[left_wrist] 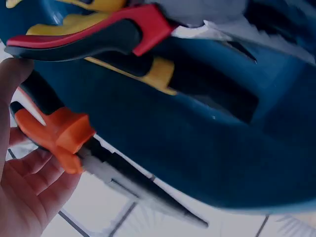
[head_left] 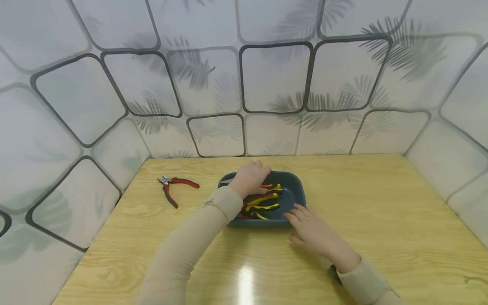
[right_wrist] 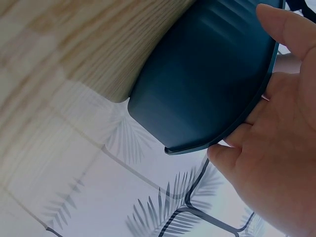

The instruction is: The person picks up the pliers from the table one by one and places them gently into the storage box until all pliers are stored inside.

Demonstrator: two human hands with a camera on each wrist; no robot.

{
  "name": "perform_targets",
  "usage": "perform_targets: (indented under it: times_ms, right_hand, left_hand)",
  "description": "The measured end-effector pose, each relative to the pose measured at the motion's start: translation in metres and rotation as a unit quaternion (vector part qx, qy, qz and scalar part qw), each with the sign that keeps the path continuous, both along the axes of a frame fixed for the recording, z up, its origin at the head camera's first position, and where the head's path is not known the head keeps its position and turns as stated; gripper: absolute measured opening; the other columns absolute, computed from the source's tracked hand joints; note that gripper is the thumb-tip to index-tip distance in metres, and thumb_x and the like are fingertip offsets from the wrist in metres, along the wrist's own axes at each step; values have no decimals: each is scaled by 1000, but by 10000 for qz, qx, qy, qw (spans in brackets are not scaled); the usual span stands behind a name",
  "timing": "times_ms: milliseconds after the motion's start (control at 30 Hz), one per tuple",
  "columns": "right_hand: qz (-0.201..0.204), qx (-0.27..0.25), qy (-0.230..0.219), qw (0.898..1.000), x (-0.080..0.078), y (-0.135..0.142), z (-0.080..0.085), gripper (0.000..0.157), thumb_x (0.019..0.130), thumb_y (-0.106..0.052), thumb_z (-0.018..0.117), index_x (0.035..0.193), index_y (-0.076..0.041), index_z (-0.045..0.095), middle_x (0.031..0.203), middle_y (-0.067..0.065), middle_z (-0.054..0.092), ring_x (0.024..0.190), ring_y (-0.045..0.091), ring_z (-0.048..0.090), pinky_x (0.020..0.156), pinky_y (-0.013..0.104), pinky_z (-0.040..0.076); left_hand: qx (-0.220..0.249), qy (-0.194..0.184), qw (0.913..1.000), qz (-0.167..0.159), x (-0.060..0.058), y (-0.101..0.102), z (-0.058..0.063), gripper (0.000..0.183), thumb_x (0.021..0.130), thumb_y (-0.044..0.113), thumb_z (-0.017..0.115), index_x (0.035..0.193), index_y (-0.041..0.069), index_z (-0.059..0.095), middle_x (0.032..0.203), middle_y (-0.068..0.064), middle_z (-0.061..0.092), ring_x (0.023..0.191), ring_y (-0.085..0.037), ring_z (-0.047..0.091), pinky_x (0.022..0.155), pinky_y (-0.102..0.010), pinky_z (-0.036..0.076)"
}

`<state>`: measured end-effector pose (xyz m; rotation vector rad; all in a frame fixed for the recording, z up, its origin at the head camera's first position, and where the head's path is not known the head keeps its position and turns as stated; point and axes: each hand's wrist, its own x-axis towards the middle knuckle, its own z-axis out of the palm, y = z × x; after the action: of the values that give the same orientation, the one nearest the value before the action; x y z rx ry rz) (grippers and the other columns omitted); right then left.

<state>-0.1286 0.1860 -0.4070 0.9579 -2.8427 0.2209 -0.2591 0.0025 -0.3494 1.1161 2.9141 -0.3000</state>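
Note:
My left hand (head_left: 249,178) reaches over the dark blue plastic basin (head_left: 293,180). In the left wrist view it holds long-nose pliers (left_wrist: 74,133) by their orange and black handles, the slim jaws pointing away from the palm. Beside them in the basin lie pliers with red and black handles (left_wrist: 113,34) and a tool with a yellow and black handle (left_wrist: 158,74). My right hand (head_left: 314,231) grips the basin's near right rim, fingers over the edge and thumb against the outer wall, as the right wrist view (right_wrist: 266,143) shows.
Diagonal cutters (head_left: 169,186) with red and black handles lie spread on the wooden table (head_left: 373,203), left of the basin. A patterned pale backdrop (head_left: 274,80) stands behind the table and along both sides.

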Motion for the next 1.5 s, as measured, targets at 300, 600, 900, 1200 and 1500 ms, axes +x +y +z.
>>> perform_targets:
  times_ms: [300,600,900,1200,1500]
  right_hand:
    - [54,56,-44,10000,-1,1,5,54,75,-27,68,117,3,51,114,18,51,116,38,37,97,54,25]
    - [67,-39,6,10000,-4,3,5,55,75,-26,69,117,3,51,114,19,51,116,38,37,97,54,25]
    - [70,-71,52,9999,-4,2,3,55,73,-26,70,116,2,52,114,18,52,115,38,39,96,55,27]
    - [44,125,3,9999,-5,4,1,56,75,-28,68,119,2,50,115,18,51,116,38,37,97,54,25]
    - [29,97,-2,9999,-3,2,0,56,74,-27,69,118,2,50,114,19,51,116,38,38,97,54,25]
  left_hand:
    - [-68,-497,9987,-56,-2,17,-10,58,76,46,64,121,13,49,107,-4,51,88,-16,53,71,-27,49]
    - [-327,-657,9968,-312,6,31,-4,25,85,26,60,106,13,59,103,-4,54,83,-14,54,69,-25,48]
    - [-561,-641,9961,-228,5,22,-5,33,83,30,63,112,16,59,109,-4,52,87,-16,55,73,-28,48]
    - [-507,-725,9957,-290,6,8,4,42,81,34,64,118,16,55,128,-9,45,106,-22,51,82,-33,46]
    - [-200,-426,9982,-376,0,-30,15,24,84,18,61,107,13,58,97,-4,52,79,-15,51,61,-27,45]
